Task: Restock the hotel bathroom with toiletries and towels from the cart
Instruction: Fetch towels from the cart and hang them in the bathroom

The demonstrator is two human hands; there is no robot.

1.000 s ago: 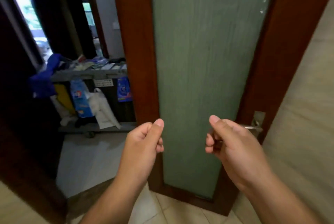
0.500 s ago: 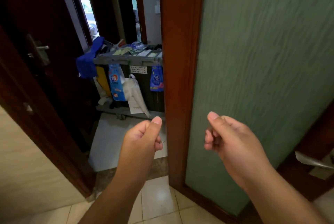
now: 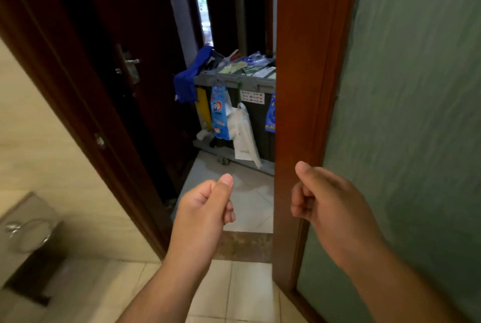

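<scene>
**Both hands empty at the bathroom doorway, cart just outside**

I see my left hand (image 3: 205,208) at lower centre of the frame, fingers curled into a loose fist with the thumb laid on top, gripping nothing. My right hand (image 3: 330,205) sits to its right at about the same height, curled the same way and also empty. It is in front of the brown wooden edge of the frosted green glass door (image 3: 416,114), which fills the right side of the frame.

The grey housekeeping cart (image 3: 235,83) stands beyond the doorway, in the upper centre. Small flat packets (image 3: 247,68) lie on its top tray; I cannot read what they are. A blue cloth (image 3: 187,83) drapes over its left corner. A blue printed packet (image 3: 218,114) and a white plastic bag (image 3: 243,135) hang down its front.

A dark wooden door (image 3: 130,36) stands open on the left. Beige floor tiles (image 3: 247,289) lie under my arms, with a brown stone threshold (image 3: 242,247) between my hands. A steel wall fixture (image 3: 26,231) shows blurred at lower left.
</scene>
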